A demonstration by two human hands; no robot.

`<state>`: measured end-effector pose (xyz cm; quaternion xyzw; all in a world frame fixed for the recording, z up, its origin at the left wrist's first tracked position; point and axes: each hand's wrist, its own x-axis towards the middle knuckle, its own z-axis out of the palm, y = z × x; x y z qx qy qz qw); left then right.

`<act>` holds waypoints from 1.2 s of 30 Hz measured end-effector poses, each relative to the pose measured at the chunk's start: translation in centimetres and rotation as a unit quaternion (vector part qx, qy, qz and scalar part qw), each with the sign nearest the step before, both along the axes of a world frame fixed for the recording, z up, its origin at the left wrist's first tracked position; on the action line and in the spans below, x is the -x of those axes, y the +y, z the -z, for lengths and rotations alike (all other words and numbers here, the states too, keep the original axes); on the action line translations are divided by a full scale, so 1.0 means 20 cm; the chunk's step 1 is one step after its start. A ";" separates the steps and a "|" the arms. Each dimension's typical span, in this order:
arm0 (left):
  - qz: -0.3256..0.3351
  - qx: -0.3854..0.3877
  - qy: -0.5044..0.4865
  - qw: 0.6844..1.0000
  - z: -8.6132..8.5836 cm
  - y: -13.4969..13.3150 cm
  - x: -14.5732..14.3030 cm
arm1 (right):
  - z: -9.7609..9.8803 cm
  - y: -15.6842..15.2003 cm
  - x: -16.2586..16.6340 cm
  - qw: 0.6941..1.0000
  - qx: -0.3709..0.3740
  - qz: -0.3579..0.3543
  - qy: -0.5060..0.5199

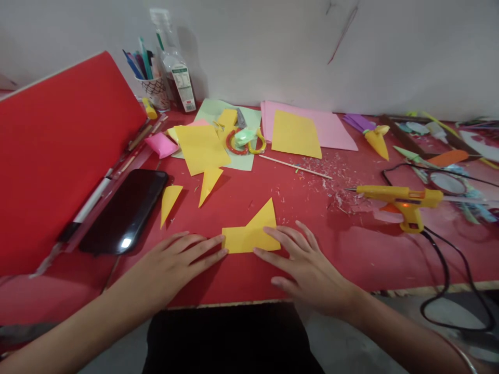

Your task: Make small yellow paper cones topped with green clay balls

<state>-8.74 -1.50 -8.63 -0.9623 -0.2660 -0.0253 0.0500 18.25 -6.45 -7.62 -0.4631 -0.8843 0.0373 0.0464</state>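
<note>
A yellow sheet of paper [244, 239], partly folded, lies flat near the table's front edge, with one pointed corner rising at its upper right. My left hand [181, 254] touches its left end with stretched fingertips. On its right part rest the spread fingers of my right hand [302, 257]. Just beyond lie two yellow paper cones, one cone [210, 184] near the centre and another cone [170, 202] closer to the phone. Neither hand grips anything.
Left are a black phone [127, 210] and a big red board [66, 156]. A yellow glue gun [401, 200] with a trailing cord lies right. Behind are yellow paper [296, 133], scissors [236, 145], a thin stick [295, 167], a bottle [181, 83] and a pen cup [156, 92].
</note>
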 end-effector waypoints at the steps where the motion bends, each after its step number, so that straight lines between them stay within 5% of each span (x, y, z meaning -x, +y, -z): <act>1: 0.004 0.006 0.003 1.000 0.00 0.00 0.00 | 0.00 -0.01 -0.02 1.000 -0.009 0.012 -0.001; 11: 0.001 0.042 0.027 0.999 -0.01 0.02 0.03 | 0.01 -0.08 -0.15 0.997 0.004 0.074 0.021; 20: 0.008 0.027 0.017 0.999 0.00 0.02 0.02 | -0.11 0.00 -0.08 0.978 0.022 0.113 0.171; 30: -0.031 0.127 -0.078 0.988 -0.17 0.07 -0.04 | -0.15 0.20 0.09 0.985 0.154 0.047 0.055; 36: -0.065 0.130 -0.162 0.976 -0.23 0.10 -0.15 | -0.25 0.25 0.08 0.993 0.110 0.018 0.037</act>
